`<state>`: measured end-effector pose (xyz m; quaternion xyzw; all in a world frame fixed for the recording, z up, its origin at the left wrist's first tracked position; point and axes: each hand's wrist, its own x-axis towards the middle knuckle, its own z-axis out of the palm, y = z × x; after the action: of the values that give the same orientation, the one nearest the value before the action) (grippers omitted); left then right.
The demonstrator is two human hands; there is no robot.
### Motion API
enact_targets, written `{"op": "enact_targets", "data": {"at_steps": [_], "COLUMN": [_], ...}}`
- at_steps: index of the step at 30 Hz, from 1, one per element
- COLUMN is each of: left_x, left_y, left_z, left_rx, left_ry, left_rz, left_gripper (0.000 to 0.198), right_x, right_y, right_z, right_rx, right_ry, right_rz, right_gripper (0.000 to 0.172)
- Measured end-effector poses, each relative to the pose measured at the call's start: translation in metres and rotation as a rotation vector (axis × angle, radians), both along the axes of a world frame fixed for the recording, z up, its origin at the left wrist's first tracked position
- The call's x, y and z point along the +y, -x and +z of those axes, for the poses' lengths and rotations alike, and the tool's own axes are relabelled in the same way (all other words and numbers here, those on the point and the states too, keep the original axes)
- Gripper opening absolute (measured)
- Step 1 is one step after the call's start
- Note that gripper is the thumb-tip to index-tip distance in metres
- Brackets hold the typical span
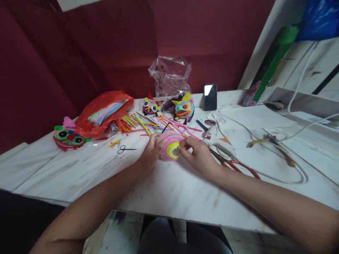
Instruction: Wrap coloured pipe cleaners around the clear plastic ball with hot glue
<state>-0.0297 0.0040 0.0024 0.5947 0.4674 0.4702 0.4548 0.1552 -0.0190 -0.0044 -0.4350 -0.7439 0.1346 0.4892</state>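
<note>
A round ball (pixel 169 148) wound in pink, with a yellow ring and a greyish centre facing me, is held just above the tabletop. My left hand (pixel 152 151) grips its left side, fingers wrapped round behind it. At the right, the fingertips of my right hand (pixel 192 152) are pinched together against the yellow ring; whether something thin is between them is too small to tell. A dark thin stick (pixel 165 127) pokes up above the left fingers. Behind the ball, many coloured pipe cleaners (pixel 148 123) lie in a loose heap.
Small scissors (pixel 127 149) lie left of my hands; red-handled scissors (pixel 233 165), a glue gun (pixel 211 133), pliers (pixel 275 144) and a looping cable lie right. Behind stand decorated creature balls (pixel 184 108), a phone (pixel 210 97) and a clear bag (pixel 171 76). A red bag (pixel 106 106) is left.
</note>
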Motion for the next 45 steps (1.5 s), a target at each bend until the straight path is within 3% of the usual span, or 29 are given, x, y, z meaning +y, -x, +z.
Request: {"op": "enact_targets", "data": {"at_steps": [7,12,16,23,34,45], "left_x": [0.008,0.014,0.015,0.020,0.020,0.018], "left_y": [0.004,0.008,0.007,0.011,0.010,0.013], "left_z": [-0.006,0.000,0.001,-0.001,-0.001,0.004], "left_rx": [-0.138,-0.209,-0.261,-0.301,-0.344,-0.328], "left_ry": [-0.007,-0.008,0.011,0.085,0.138,0.166], "left_rz": [-0.001,0.124,0.149,0.094,0.057,0.033], "left_gripper": [0.047,0.031,0.029,0.032,0.020,0.026], "right_x": [0.002,0.001,0.000,0.000,0.000,0.002], "right_y": [-0.001,0.002,0.002,-0.001,-0.003,-0.003], "right_z": [-0.001,-0.004,-0.005,-0.003,-0.002,-0.003], "right_rx": [0.009,-0.004,-0.011,-0.032,-0.028,0.001], "right_ry": [0.027,0.058,0.053,0.051,0.070,0.114], "right_rz": [-0.010,0.026,0.054,0.039,0.022,0.001], "right_gripper": [0.009,0.010,0.009,0.008,0.014,0.016]}}
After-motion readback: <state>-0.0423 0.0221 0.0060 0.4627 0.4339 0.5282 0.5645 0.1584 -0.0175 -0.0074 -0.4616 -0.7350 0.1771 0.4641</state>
